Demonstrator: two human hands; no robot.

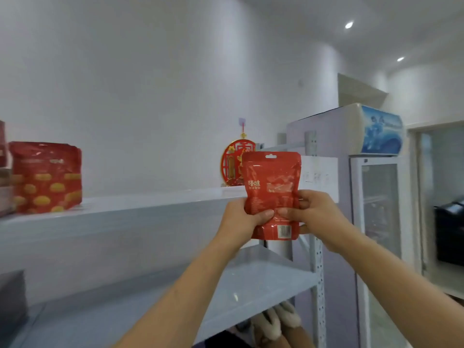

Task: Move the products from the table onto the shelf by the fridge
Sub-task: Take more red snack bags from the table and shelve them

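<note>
At the centre right of the frame, the left hand [242, 217] and right hand [315, 212] both grip an upright red pouch [272, 189] by its lower half, in front of the top shelf [140, 209] edge. A red patterned bag [46, 177] stands on that shelf at far left; the fridge [376, 197] is at right.

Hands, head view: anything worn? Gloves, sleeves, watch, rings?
Nothing worn that shows. Left hand and right hand: no gloves, rings, watch or bands. Left forearm and right forearm uncovered down to the frame edge; no sleeve in view.
</note>
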